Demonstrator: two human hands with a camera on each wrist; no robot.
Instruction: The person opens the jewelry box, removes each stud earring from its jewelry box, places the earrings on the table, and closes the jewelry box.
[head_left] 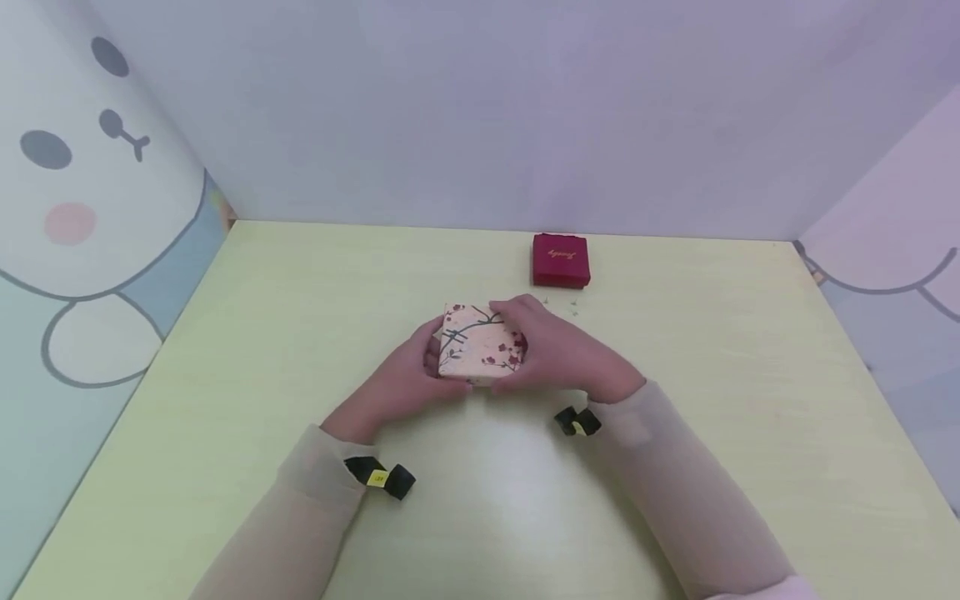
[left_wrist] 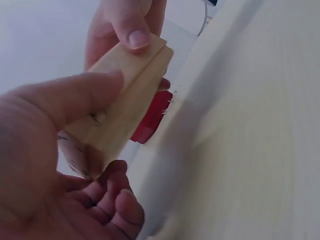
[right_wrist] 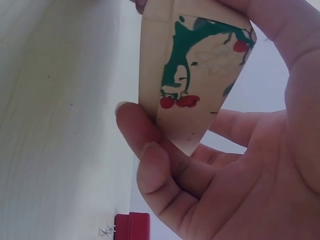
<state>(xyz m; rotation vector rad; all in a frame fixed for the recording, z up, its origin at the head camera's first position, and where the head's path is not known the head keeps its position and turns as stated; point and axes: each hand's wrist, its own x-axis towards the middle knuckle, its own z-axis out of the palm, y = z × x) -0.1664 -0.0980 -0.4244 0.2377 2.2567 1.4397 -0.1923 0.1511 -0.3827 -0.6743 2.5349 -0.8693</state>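
Observation:
A small cream gift box (head_left: 480, 348) with red blossoms and dark branches is held up off the table between both hands. My left hand (head_left: 405, 379) grips its left end, thumb along the near side and fingers round the far side. On the right end, my right hand (head_left: 558, 350) holds it with the thumb at the near side and fingers at the far side. In the left wrist view a seam between lid and base runs along the box's side (left_wrist: 132, 95). A green branch and red blossoms mark the side (right_wrist: 200, 75) in the right wrist view.
Behind the hands, a dark red box (head_left: 561, 260) with gold lettering sits near the table's back edge. Several tiny silvery pieces (head_left: 574, 313) lie in front of it. A pale wall (head_left: 480, 117) rises behind the light wooden table (head_left: 300, 292), with printed side panels.

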